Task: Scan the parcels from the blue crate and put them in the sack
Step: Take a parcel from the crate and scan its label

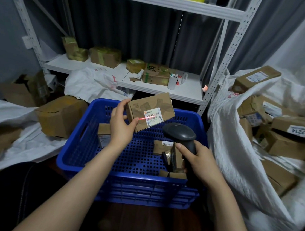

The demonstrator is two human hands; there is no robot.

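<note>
Two bare forearms reach forward over the near rim of the blue crate [82, 146]. The right hand [197, 161] is wrapped round the handle of a black barcode scanner [180, 132], with one finger stretched along its front. The left hand [121, 125] pinches the left end of a small cardboard parcel [150, 111] between thumb and fingers, holding it tilted above the crate's far half. The scanner's red line crosses the parcel's white label [152, 115], which seems to read "507 P802 T72" above a barcode. A few more parcels [104, 129] lie on the crate's perforated floor, much of it bare. The white woven sack [236, 159] gapes just right of the crate, heaped with boxes; one box [298, 130] bears an upside-down "2214".
</note>
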